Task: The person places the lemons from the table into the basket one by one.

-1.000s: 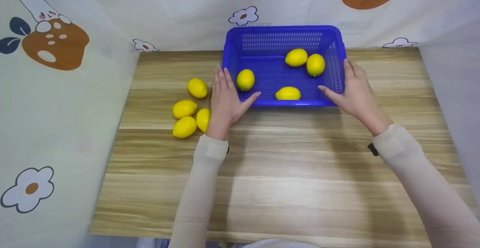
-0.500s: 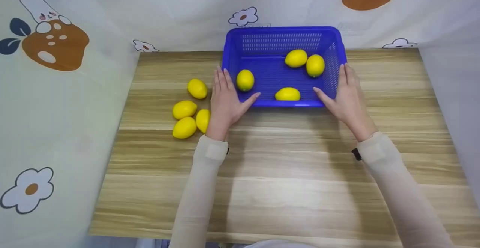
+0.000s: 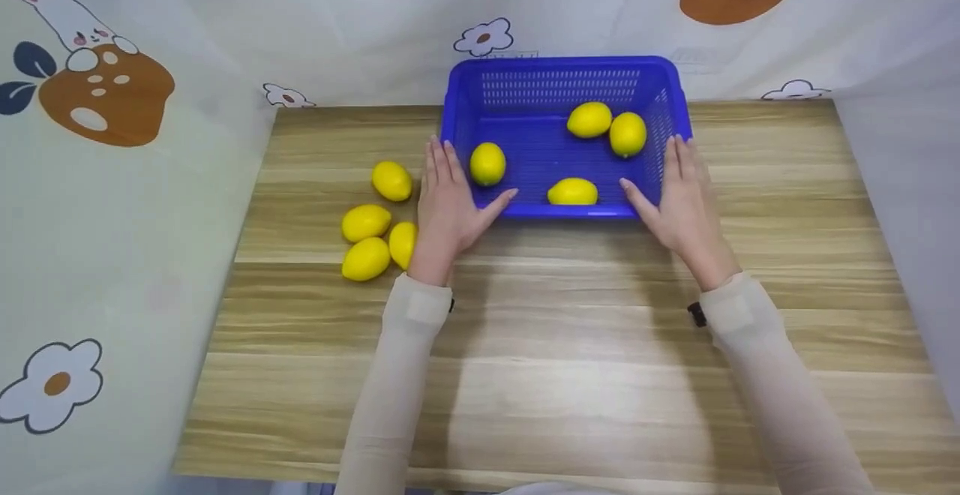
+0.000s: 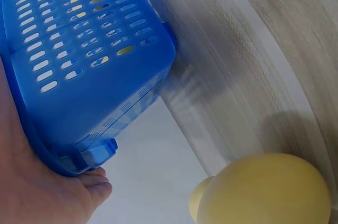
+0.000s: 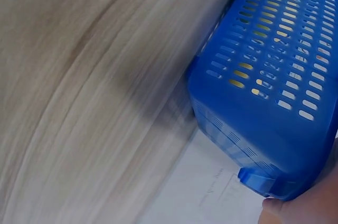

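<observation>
A blue plastic basket [image 3: 566,211] with slotted walls stands at the back of the wooden table. Inside it are a lemon [image 3: 488,164] by the left wall, another lemon [image 3: 573,192] by the front wall, and two touching lemons at the back right. My left hand [image 3: 448,214] rests along the basket's left rim, fingers straight, thumb spread over the front corner. On the opposite side, my right hand [image 3: 684,214] lies against the right rim with straight fingers and its thumb over the front rim. Both wrist views show fingertips [image 4: 97,189] at the basket's rim.
Several loose lemons lie on the table [image 3: 585,375] left of the basket; one lemon [image 3: 403,245] is partly hidden by my left wrist. A patterned curtain [image 3: 360,30] hangs right behind the basket and along both sides.
My right hand has shifted left and nearer to me, its thumb sliding inward along the front rim. The left hand stays in place, and the basket and lemons keep their arrangement.
</observation>
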Available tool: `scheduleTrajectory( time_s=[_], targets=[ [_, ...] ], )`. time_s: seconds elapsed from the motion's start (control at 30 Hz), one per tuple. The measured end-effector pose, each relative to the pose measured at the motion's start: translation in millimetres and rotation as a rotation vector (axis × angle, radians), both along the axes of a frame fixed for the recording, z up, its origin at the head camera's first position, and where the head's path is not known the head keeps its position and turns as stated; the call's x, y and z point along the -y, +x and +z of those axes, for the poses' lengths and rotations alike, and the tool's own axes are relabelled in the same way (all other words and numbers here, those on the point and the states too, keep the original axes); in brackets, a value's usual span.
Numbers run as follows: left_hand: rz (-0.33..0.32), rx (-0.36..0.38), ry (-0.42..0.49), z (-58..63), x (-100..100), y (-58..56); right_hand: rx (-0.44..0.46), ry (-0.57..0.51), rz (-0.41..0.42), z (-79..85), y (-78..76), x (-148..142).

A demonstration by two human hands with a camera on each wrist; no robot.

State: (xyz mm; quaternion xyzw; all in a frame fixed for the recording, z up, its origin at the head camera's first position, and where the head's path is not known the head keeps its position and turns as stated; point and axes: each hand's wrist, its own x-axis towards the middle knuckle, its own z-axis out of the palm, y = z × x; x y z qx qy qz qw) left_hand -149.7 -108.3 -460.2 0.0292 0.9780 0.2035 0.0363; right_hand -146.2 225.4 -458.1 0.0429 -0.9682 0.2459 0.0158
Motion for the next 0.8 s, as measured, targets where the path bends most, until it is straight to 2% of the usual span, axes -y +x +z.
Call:
scheduleTrajectory(
  time_s=[0.27, 0.5, 0.8],
  targets=[
    [0.012, 0.025, -0.003, 0.5, 1.0, 0.5, -0.040, 0.001, 0.010, -5.1, -0.9, 2.4],
    [0.001, -0.017, -0.048, 0.2, 0.7, 0.1, -0.093, -0.022, 0.002, -8.8, -1.6, 1.7],
    [-0.023, -0.050, -0.060, 5.3, 0.0, 7.7, -0.091, -0.021, -0.007, -10.3, -1.7, 1.1]
  ],
)
